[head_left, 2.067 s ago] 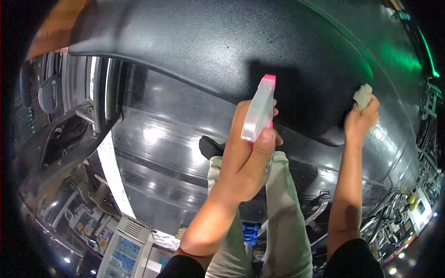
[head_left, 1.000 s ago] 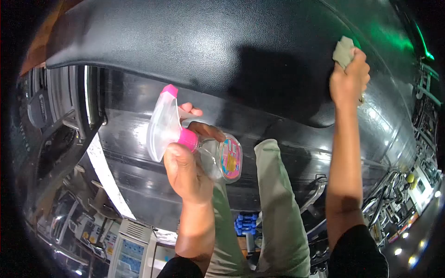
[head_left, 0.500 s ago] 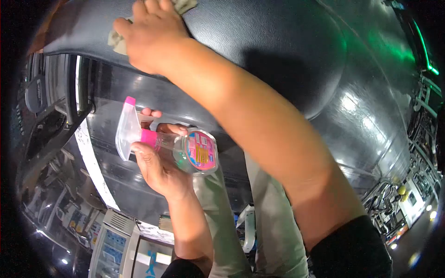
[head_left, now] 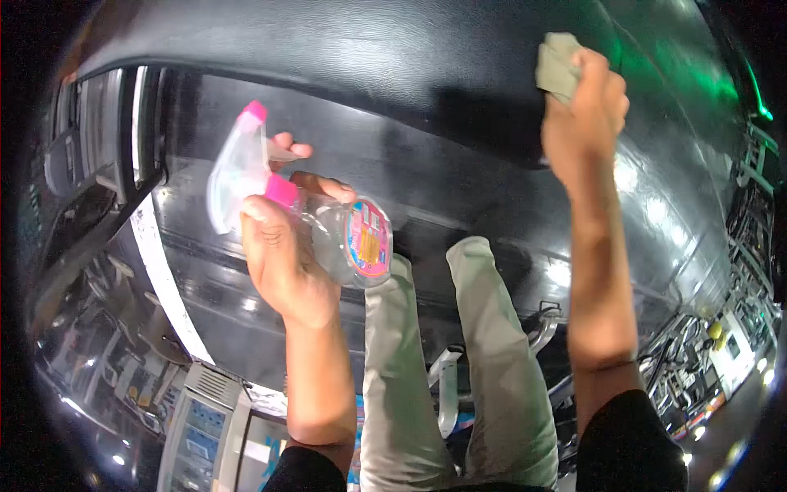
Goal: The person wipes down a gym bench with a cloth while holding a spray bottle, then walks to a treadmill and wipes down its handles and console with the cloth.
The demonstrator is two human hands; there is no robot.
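Observation:
My left hand point(head_left: 287, 246) is wrapped round the neck of a clear spray bottle point(head_left: 328, 234) with a pink collar, a pink nozzle tip and a pink label. The bottle lies tilted on its side in the air, its trigger head toward the left. Over at the upper right, my right hand point(head_left: 586, 115) grips a folded beige cloth point(head_left: 559, 67). The cloth is at the right part of a black padded surface point(head_left: 352, 49) that looks like leather; whether it touches the padding I cannot tell.
Below the padding is a dark shiny floor point(head_left: 221, 279) with a white strip point(head_left: 164, 271). A glass-fronted fridge point(head_left: 197, 435) stands at the lower left. Gym-like metal equipment point(head_left: 730, 344) lines the right side. My legs point(head_left: 500, 361) are below, near a white metal frame point(head_left: 448, 389).
My right hand has swept with the cloth from the upper left across to the upper right. The spray bottle in my left hand has risen slightly and tilted.

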